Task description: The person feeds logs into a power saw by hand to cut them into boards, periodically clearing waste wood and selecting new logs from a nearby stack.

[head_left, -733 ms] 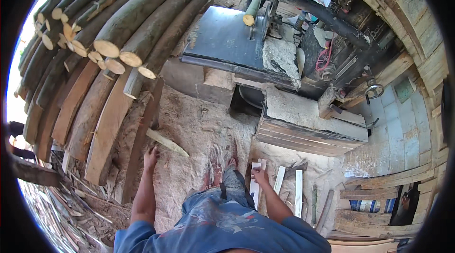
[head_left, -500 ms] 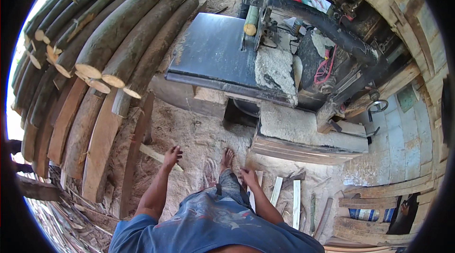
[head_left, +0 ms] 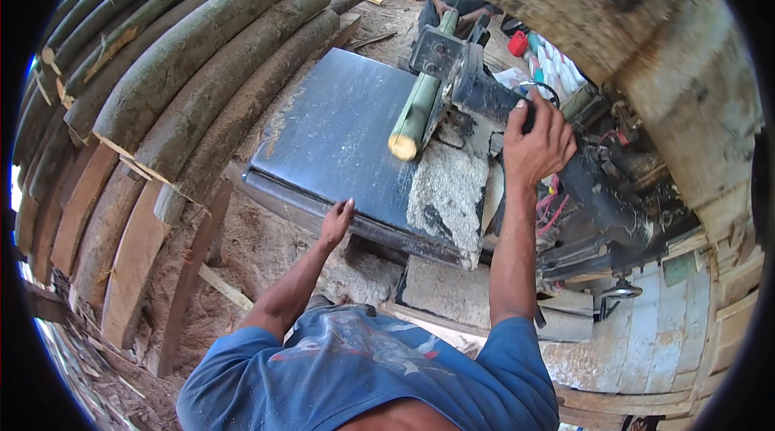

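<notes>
My left hand (head_left: 337, 223) is at the front edge of a dark metal saw table (head_left: 339, 120), fingers partly stretched and holding nothing. My right hand (head_left: 539, 136) is raised higher, its fingers curled over the black metal arm (head_left: 488, 96) of the sawing machine. On the table, left of that arm, lies a green-barked log (head_left: 418, 108) with its pale cut end toward me. It passes beside the black guide block (head_left: 440, 52). At its far end, a co-worker's hand (head_left: 442, 8) is at the log. The blade itself is hidden.
Sawdust (head_left: 452, 197) is heaped on the table's right part. A large stack of logs (head_left: 202, 68) rises on my left. A wooden beam (head_left: 630, 3) crosses the upper right. A handwheel (head_left: 622, 290) and pink cords (head_left: 549, 209) are at the right.
I have come closer to the saw table. Both hands have moved forward and up, the right onto the machine's arm, the left to the table edge. The log end reaches further toward me.
</notes>
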### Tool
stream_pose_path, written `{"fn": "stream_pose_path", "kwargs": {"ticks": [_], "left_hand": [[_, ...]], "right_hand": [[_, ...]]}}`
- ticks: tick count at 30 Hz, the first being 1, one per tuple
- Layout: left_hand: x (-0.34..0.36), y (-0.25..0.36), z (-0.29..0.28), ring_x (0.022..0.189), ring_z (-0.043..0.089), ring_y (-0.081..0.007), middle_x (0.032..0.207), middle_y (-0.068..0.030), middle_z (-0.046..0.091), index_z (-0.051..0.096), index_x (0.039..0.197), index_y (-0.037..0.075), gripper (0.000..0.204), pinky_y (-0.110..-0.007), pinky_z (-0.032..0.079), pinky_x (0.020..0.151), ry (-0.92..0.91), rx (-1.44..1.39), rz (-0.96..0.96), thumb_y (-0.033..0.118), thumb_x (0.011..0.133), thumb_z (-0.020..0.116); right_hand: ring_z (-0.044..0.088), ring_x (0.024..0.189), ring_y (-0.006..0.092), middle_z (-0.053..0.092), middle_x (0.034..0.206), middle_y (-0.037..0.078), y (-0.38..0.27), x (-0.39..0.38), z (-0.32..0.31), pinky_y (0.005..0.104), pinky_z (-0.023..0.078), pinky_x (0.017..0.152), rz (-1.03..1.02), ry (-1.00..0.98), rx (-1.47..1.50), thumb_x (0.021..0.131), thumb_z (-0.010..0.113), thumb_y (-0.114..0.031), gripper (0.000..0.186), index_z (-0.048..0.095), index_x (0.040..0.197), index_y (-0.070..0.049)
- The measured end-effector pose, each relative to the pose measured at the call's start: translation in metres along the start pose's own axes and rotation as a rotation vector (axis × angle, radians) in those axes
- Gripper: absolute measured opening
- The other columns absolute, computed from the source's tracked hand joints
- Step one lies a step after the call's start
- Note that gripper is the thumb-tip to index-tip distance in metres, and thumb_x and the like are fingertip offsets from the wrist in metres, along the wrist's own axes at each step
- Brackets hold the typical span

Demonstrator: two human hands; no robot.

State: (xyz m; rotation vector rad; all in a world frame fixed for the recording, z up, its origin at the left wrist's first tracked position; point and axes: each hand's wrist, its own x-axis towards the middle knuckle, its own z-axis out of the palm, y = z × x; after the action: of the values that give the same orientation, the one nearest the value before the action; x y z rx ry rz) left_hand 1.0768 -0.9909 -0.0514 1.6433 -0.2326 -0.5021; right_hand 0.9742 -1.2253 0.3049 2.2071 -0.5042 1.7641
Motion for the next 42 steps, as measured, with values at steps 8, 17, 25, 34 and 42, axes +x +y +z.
{"fn": "stream_pose_path", "kwargs": {"ticks": [8, 17, 25, 34, 42], "left_hand": [[0.126, 0.015, 0.032, 0.095, 0.055, -0.0255, 0.103, -0.0193, 0.059, 0.052, 0.112, -0.005, 0.072, -0.033, 0.04, 0.084, 0.016, -0.013, 0.013, 0.06, 0.084, 0.039], [-0.01, -0.01, 0.019, 0.109, 0.048, -0.0197, 0.128, -0.0101, 0.042, 0.034, 0.13, -0.004, 0.069, -0.031, 0.037, 0.094, -0.285, -0.197, -0.053, 0.052, 0.09, 0.036], [-0.147, -0.013, -0.022, 0.1, 0.054, -0.025, 0.117, -0.0136, 0.049, 0.03, 0.132, 0.005, 0.069, -0.039, 0.048, 0.082, -0.359, -0.364, -0.38, 0.045, 0.082, 0.057], [-0.316, -0.027, -0.065, 0.095, 0.057, -0.0248, 0.111, -0.0163, 0.052, 0.034, 0.127, -0.002, 0.068, -0.036, 0.05, 0.078, -0.274, -0.42, -0.385, 0.039, 0.08, 0.062], [-0.453, -0.063, -0.104, 0.102, 0.053, -0.0258, 0.118, -0.0185, 0.047, 0.027, 0.131, -0.004, 0.077, -0.036, 0.048, 0.08, -0.272, -0.401, -0.405, 0.039, 0.079, 0.064]], "right_hand": [[0.052, 0.072, 0.0161, 0.056, 0.083, -0.006, -0.011, -0.002, 0.023, 0.0303, 0.037, 0.067, -0.115, 0.134, -0.213, 0.08, 0.052, -0.039, 0.021, 0.063, 0.085, -0.022], [0.038, 0.12, 0.0225, 0.046, 0.124, 0.009, -0.017, -0.05, 0.015, 0.0477, 0.024, 0.101, -0.047, -0.041, -0.007, 0.086, 0.044, -0.036, 0.039, 0.05, 0.117, -0.013], [0.02, 0.13, 0.0336, 0.01, 0.144, 0.019, -0.128, -0.325, -0.072, 0.0492, 0.022, 0.104, 1.405, -1.264, 0.879, 0.072, 0.054, -0.066, 0.102, 0.006, 0.14, -0.007], [0.037, 0.12, 0.0268, 0.03, 0.136, 0.015, -0.205, -0.385, -0.242, 0.0341, 0.033, 0.097, 1.662, -0.881, 1.219, 0.074, 0.064, -0.036, 0.087, 0.016, 0.139, -0.007], [0.036, 0.122, 0.0289, 0.029, 0.137, 0.02, -0.246, -0.436, -0.372, 0.0331, 0.032, 0.099, 1.536, -0.865, 1.156, 0.074, 0.063, -0.037, 0.09, 0.012, 0.139, -0.001]]}}
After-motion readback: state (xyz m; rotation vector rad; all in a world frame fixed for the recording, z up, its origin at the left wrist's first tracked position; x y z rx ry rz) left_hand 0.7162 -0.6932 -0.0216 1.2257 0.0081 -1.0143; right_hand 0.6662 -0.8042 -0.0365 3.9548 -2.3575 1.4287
